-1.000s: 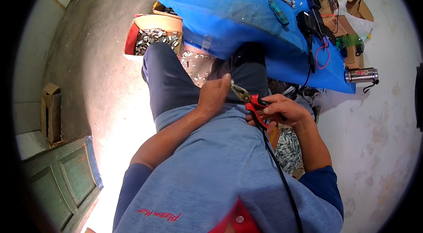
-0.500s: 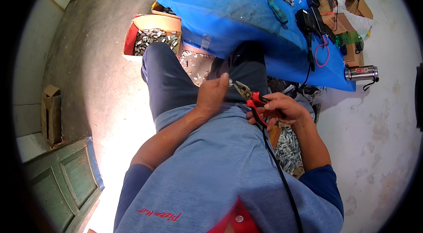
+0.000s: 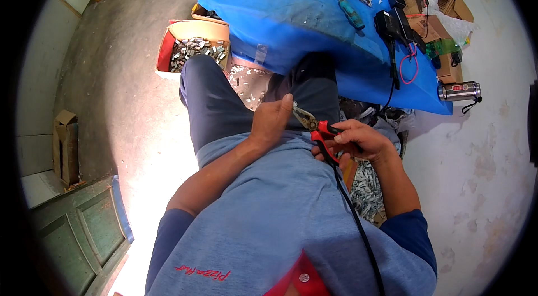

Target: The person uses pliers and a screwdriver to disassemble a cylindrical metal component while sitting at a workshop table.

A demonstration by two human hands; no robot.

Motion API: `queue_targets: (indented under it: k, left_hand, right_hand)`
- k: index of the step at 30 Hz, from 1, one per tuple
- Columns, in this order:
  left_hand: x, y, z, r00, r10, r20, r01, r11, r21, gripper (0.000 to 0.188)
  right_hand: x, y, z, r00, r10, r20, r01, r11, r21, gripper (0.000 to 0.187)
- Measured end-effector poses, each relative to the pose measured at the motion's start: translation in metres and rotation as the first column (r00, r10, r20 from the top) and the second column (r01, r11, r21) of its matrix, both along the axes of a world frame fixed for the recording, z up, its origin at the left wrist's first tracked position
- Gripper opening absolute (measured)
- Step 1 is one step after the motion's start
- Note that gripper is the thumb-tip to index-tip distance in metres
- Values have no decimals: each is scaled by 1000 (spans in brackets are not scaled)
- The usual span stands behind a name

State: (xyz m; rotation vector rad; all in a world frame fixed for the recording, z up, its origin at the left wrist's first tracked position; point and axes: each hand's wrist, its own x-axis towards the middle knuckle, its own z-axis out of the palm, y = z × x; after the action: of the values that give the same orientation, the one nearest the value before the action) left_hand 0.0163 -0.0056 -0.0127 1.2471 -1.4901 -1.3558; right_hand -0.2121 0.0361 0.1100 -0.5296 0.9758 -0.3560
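My right hand [image 3: 358,140] is closed round the red and black handles of a pair of pliers [image 3: 309,121], held above my lap. The metal jaws point up and left, their tips at the fingertips of my left hand [image 3: 271,119]. Between the thumb and fingers of that hand sits a small silvery piece [image 3: 294,105], mostly hidden, so its kind cannot be made out. The plier tips appear to touch it. A black cord [image 3: 358,223] runs from near the plier handles down over my shirt.
Ahead stands a table under a blue cover [image 3: 269,27] with a green-handled screwdriver [image 3: 351,14] and metal scraps on it. Left of my knee, a cardboard box [image 3: 199,30] holds small metal parts. A steel flask [image 3: 459,92] lies at right; shredded scraps [image 3: 367,189] lie beside my right arm.
The pliers have moved slightly left, so their jaws now reach the small silvery piece at my left fingertips. The jaws look closer together than before. My left hand has hardly moved.
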Motion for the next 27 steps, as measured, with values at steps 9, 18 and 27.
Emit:
queue_targets:
  k: [9, 18, 27]
  left_hand:
    - [2, 0, -1, 1000, -12, 6, 12, 1000, -13, 65]
    - [1, 1, -1, 1000, 6, -4, -6, 1000, -17, 66]
    - [0, 0, -7, 991, -29, -134, 43, 994, 100, 66]
  right_hand:
    - [0, -1, -3, 999, -21, 43, 21, 1000, 7, 49]
    - [0, -3, -2, 998, -29, 53, 28, 1000, 14, 49]
    - [-3, -2, -8, 1000, -26, -16, 26, 1000, 7, 48]
